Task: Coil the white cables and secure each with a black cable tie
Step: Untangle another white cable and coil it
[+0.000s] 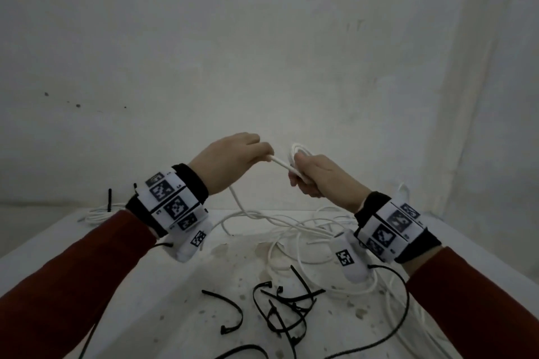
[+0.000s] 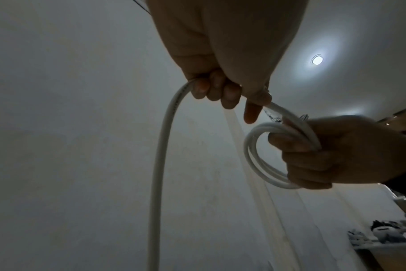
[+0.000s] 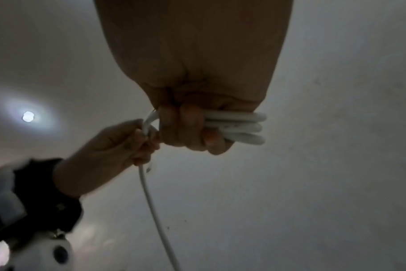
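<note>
My right hand (image 1: 309, 175) grips a small coil of white cable (image 1: 297, 151) held up above the table; the same coil (image 2: 267, 161) shows as a few loops in the left wrist view and edge-on as the coil (image 3: 239, 126) in the right wrist view. My left hand (image 1: 248, 151) grips the free run of that cable (image 2: 165, 146) just left of the coil, and the run hangs down to the table. Loose white cables (image 1: 291, 230) lie tangled on the table (image 1: 73, 245). Several black cable ties (image 1: 280, 309) lie scattered near the front.
A coiled white cable with an upright black tie (image 1: 109, 199) rests at the table's back left. Thin black wires (image 1: 399, 326) from the wrist cameras trail over the table. A white wall (image 1: 262, 52) stands close behind.
</note>
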The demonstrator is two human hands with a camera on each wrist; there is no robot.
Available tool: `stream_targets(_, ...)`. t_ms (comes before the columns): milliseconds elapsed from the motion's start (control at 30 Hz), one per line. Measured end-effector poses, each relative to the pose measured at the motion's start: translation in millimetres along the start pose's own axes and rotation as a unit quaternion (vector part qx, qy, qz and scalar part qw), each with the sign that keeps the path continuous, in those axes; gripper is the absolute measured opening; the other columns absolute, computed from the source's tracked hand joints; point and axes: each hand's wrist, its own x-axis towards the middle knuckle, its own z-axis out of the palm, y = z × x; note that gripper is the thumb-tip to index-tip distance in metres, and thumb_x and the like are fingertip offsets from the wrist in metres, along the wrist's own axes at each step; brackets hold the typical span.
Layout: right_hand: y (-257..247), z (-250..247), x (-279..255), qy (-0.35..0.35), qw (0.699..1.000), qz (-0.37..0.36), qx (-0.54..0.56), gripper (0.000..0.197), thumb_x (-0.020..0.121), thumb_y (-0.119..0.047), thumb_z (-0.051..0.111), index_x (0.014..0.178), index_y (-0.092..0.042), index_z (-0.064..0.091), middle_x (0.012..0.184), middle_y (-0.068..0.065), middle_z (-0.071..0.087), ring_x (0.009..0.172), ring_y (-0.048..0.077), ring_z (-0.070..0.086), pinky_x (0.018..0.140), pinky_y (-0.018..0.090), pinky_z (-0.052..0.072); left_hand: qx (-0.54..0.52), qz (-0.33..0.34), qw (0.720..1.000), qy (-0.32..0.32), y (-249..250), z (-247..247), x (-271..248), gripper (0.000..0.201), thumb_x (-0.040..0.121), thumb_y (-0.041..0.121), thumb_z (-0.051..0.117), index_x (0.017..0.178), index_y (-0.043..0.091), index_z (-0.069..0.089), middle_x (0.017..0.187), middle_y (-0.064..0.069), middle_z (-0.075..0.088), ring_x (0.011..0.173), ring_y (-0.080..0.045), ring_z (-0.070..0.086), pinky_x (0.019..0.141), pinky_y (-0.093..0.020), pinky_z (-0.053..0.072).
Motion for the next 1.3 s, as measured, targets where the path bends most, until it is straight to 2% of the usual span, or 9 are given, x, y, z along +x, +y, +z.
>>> stream_targets(167, -6.3, 4.6, 4.8, -0.014, 0.973, -0.014, 0.231, 0.062, 0.095, -0.055, 0.024, 0.054, -0.011, 0.035, 0.037, -0.007, 0.025, 0.037, 0.011, 0.015, 0.045, 0.028, 0.011, -0.176, -0.097, 0.976, 0.086, 14.0, 12.7, 13.8, 0.035, 0.096, 0.034, 0.042, 0.107, 0.008, 0.063, 0.094, 0.001, 0.052, 0.083, 0.006, 0.049, 0.076, -0.007, 0.036)
stream_targets(267, -7.4, 4.0, 6.9, -0.038, 0.929, -0.024, 0.366, 0.064, 0.096, -0.053, 0.023, 0.046, -0.015, 0.037, 0.032, -0.007, 0.023, 0.031, 0.01, 0.016, 0.042, 0.028, 0.012, -0.281, -0.141, 0.946, 0.08, 25.5, 14.6, 21.6, 0.037, 0.097, 0.039, 0.036, 0.1, 0.016, 0.064, 0.091, 0.007, 0.062, 0.086, -0.004, 0.057, 0.08, -0.019, 0.043)
stream_targets(367, -8.6, 1.8, 7.2, -0.04, 0.906, -0.027, 0.42, 0.061, 0.094, -0.053, 0.027, 0.046, -0.016, 0.036, 0.031, -0.007, 0.023, 0.029, 0.009, 0.017, 0.044, 0.03, 0.011, -0.358, -0.168, 0.917, 0.056, 31.5, 12.4, 28.9, 0.036, 0.097, 0.044, 0.035, 0.076, 0.022, 0.056, 0.07, 0.008, 0.057, 0.067, -0.011, 0.053, 0.068, -0.024, 0.042)
stream_targets(533, -13.1, -0.3, 7.8, -0.007, 0.943, -0.013, 0.332, 0.056, 0.089, -0.057, 0.035, 0.057, -0.015, 0.051, 0.035, -0.006, 0.023, 0.033, 0.014, 0.024, 0.054, 0.031, 0.033, -0.343, -0.174, 0.923, 0.032, 28.3, 9.6, 35.7, 0.04, 0.1, 0.035, 0.035, 0.071, 0.01, 0.048, 0.065, 0.006, 0.046, 0.058, -0.004, 0.041, 0.061, -0.016, 0.035)
stream_targets(600, -17.6, -2.8, 7.2, 0.0, 0.938, -0.005, 0.347, 0.052, 0.089, -0.055, 0.037, 0.059, -0.015, 0.051, 0.034, -0.006, 0.023, 0.031, 0.011, 0.023, 0.051, 0.029, 0.032, -0.341, -0.17, 0.924, 0.037, 26.7, 11.0, 37.1, 0.041, 0.1, 0.036, 0.035, 0.073, 0.01, 0.05, 0.065, 0.006, 0.049, 0.058, -0.005, 0.043, 0.059, -0.017, 0.035)
stream_targets(833, -31.8, -39.1, 10.5, 0.034, 0.839, -0.03, 0.542, 0.055, 0.097, -0.048, 0.033, 0.052, -0.019, 0.046, 0.031, -0.007, 0.023, 0.026, 0.006, 0.021, 0.037, 0.02, 0.027, -0.416, -0.259, 0.871, 0.044, 14.0, 50.5, 12.6, 0.036, 0.101, 0.029, 0.037, 0.074, 0.012, 0.052, 0.059, 0.009, 0.054, 0.052, -0.007, 0.042, 0.054, -0.018, 0.037)
stream_targets(1000, -35.9, -77.4, 14.3, 0.145, 0.785, -0.097, 0.595, 0.061, 0.101, -0.045, 0.028, 0.05, -0.018, 0.048, 0.031, -0.007, 0.024, 0.026, 0.007, 0.02, 0.037, 0.02, 0.03, -0.347, -0.297, 0.889, -0.039, 10.6, 107.1, -26.8, 0.035, 0.101, 0.023, 0.04, 0.067, 0.019, 0.05, 0.062, 0.01, 0.054, 0.059, -0.003, 0.048, 0.066, -0.023, 0.042)
stream_targets(1067, -32.7, -90.3, 14.0, 0.181, 0.762, -0.115, 0.61, 0.062, 0.102, -0.044, 0.029, 0.049, -0.018, 0.048, 0.032, -0.006, 0.024, 0.026, 0.007, 0.02, 0.037, 0.02, 0.029, -0.319, -0.301, 0.897, -0.061, 8.7, 119.6, -37.2, 0.033, 0.1, 0.022, 0.042, 0.07, 0.022, 0.054, 0.065, 0.014, 0.058, 0.064, 0.001, 0.051, 0.066, -0.015, 0.039)
stream_targets(1300, 4.1, -107.8, 4.7, 0.27, 0.754, -0.097, 0.591, 0.064, 0.102, -0.045, 0.029, 0.046, -0.02, 0.049, 0.033, -0.006, 0.023, 0.028, 0.009, 0.021, 0.041, 0.021, 0.032, -0.236, -0.373, 0.895, -0.059, -37.0, 118.7, -30.7, 0.029, 0.097, 0.021, 0.045, 0.071, 0.028, 0.057, 0.085, -0.004, 0.07, 0.079, -0.024, 0.065, 0.078, -0.037, 0.052)
